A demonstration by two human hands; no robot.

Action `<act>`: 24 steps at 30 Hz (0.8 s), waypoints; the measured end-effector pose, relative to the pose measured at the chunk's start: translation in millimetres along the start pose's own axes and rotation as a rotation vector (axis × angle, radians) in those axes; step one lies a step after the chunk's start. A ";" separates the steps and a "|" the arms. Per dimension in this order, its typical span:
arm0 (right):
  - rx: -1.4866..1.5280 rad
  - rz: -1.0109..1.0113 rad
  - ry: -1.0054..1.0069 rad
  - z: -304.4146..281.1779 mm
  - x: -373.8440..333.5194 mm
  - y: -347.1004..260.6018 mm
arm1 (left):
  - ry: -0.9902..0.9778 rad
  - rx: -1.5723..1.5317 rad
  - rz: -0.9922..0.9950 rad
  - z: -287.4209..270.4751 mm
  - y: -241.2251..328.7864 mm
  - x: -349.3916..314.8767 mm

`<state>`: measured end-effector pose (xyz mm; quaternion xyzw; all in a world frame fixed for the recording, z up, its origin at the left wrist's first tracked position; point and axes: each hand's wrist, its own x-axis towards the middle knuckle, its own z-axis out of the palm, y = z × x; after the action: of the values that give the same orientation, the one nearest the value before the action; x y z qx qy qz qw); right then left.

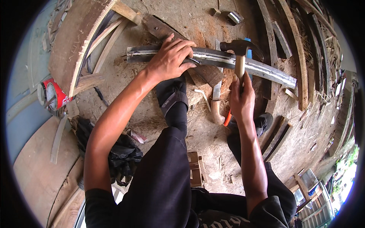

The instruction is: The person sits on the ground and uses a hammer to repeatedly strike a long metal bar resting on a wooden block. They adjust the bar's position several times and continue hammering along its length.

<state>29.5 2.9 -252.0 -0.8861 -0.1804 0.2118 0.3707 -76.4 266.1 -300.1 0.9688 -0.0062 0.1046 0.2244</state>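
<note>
Hammer point(238, 48): seemed head-heavy, right hand point(242, 97) wrapped round the handle point(239, 65), decent spot
Strip point(220, 57): under left hand point(171, 57), couldn't tell if gripped; probably stiff, grab edges

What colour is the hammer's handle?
The hammer's handle is pale tan, best seen in the head view.

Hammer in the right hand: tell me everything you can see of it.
The hammer has a dark, metal-looking head with a blunt face on the left and a curved claw on the right, set on a pale handle that looks wooden. The right hand grips the handle, hiding its lower part. The head overlaps a long dark strip in this view; I cannot tell whether they touch.
</note>
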 end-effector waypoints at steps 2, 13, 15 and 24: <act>-0.035 0.002 -0.014 3.4 2.1 0.8 | -0.003 0.007 0.001 1.4 0.2 -1.2; -0.057 -0.252 0.050 25.8 -1.4 14.3 | 0.048 0.117 0.003 7.6 9.5 -5.9; -0.071 -0.270 0.055 25.2 -1.4 13.9 | 0.117 0.171 0.015 9.0 16.9 -5.8; -0.055 -0.228 0.051 23.0 1.6 9.9 | 0.095 0.040 -0.037 -2.6 26.6 3.5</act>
<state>20.8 10.4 -274.3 -0.8748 -0.2764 0.1405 0.3723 -75.1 243.4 -285.5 0.9670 0.0242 0.1464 0.2070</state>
